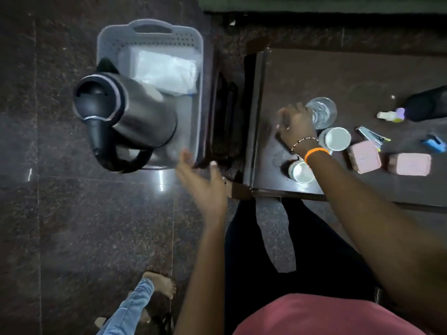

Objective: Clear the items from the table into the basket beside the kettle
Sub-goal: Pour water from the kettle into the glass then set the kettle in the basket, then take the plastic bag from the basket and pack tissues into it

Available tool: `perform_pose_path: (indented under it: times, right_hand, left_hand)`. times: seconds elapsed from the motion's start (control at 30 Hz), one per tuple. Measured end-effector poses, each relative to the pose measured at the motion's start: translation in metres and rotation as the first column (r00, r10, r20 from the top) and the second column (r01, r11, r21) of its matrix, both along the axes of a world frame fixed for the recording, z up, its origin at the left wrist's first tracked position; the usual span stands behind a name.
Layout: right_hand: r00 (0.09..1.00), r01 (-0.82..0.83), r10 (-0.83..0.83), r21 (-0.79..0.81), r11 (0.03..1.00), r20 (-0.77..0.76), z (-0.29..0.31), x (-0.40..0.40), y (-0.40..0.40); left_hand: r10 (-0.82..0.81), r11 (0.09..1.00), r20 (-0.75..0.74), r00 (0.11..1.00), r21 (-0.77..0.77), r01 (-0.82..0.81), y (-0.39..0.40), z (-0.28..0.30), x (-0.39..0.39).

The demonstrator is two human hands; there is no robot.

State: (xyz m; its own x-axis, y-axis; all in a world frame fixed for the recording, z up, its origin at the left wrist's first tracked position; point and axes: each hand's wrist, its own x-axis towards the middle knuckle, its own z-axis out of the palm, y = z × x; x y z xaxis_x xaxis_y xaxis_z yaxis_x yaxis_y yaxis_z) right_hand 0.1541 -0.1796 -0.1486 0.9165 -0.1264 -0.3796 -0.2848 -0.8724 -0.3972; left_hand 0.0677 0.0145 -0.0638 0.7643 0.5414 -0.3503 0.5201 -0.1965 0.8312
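Observation:
A grey plastic basket (150, 27) stands on the floor at the left, with a white plastic packet (167, 73) inside it. A steel kettle (145, 117) with a black handle overlaps its near side. On the dark table (338, 76) at the right are a clear glass (324, 112), two white-topped jars (337, 139) (301, 171), two pink boxes (364, 157) (410, 164), a sachet (372, 135), a small bottle (390, 115) and a blue item (434, 142). My right hand (295, 124) hovers over the table with fingers apart, against the glass's left side. My left hand (203, 182) is open and empty near the basket's near right corner.
A dark wooden stand (225, 112) fills the gap between basket and table. A black bag (428, 102) lies at the table's right edge. Another person's bare foot and jeans leg (159, 284) are on the polished stone floor at the lower left.

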Motion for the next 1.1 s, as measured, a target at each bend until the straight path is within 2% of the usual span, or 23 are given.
perform_pose_path:
  times: [0.07, 0.13, 0.2, 0.27, 0.43, 0.63, 0.7, 0.87, 0.97, 1.1]
  right_hand:
    - [0.999, 0.032, -0.036, -0.098, 0.995, -0.04, -0.003, -0.002, -0.034]
    - [0.989, 0.009, -0.033, -0.167, 0.986, -0.142, -0.008, -0.002, -0.062]
    - [0.966, -0.051, 0.004, -0.175, 0.983, -0.258, -0.013, 0.0, -0.084]
    - [0.951, -0.11, 0.066, -0.132, 0.985, -0.303, -0.019, 0.001, -0.101]
    - [0.96, -0.198, 0.194, 0.002, 0.98, -0.202, -0.038, 0.004, -0.128]
    - [0.919, -0.356, 0.36, 0.053, 0.933, -0.159, -0.05, 0.018, -0.145]
    - [0.936, -0.307, 0.315, 0.072, 0.949, -0.158, -0.05, 0.021, -0.15]
    - [0.991, 0.054, -0.034, 0.158, 0.986, -0.13, -0.044, 0.021, -0.185]
    - [0.981, 0.191, -0.186, 0.127, 0.973, -0.054, -0.038, 0.021, -0.214]
    - [0.945, 0.327, -0.326, 0.059, 0.943, -0.032, -0.035, 0.023, -0.253]
  left_hand:
    - [-0.164, 0.981, -0.021, 0.986, -0.112, 0.161, -0.037, -0.002, 0.002]
    - [-0.318, 0.941, -0.051, 0.947, -0.143, 0.308, -0.067, -0.007, 0.007]
    - [-0.409, 0.905, -0.071, 0.91, -0.162, 0.394, -0.094, -0.012, 0.011]
    - [-0.458, 0.882, -0.074, 0.886, -0.163, 0.442, -0.118, -0.019, 0.014]
    - [-0.541, 0.836, -0.105, 0.834, -0.169, 0.521, -0.166, -0.037, 0.016]
    - [-0.52, 0.851, -0.163, 0.839, -0.186, 0.491, -0.223, -0.048, 0.027]
    - [-0.511, 0.857, -0.155, 0.845, -0.172, 0.486, -0.234, -0.049, 0.034]
    - [-0.509, 0.859, -0.139, 0.85, -0.144, 0.491, -0.252, -0.05, 0.053]
    - [-0.527, 0.849, -0.142, 0.838, -0.137, 0.511, -0.263, -0.049, 0.06]
    - [-0.549, 0.833, -0.153, 0.822, -0.183, 0.522, -0.277, -0.05, 0.063]
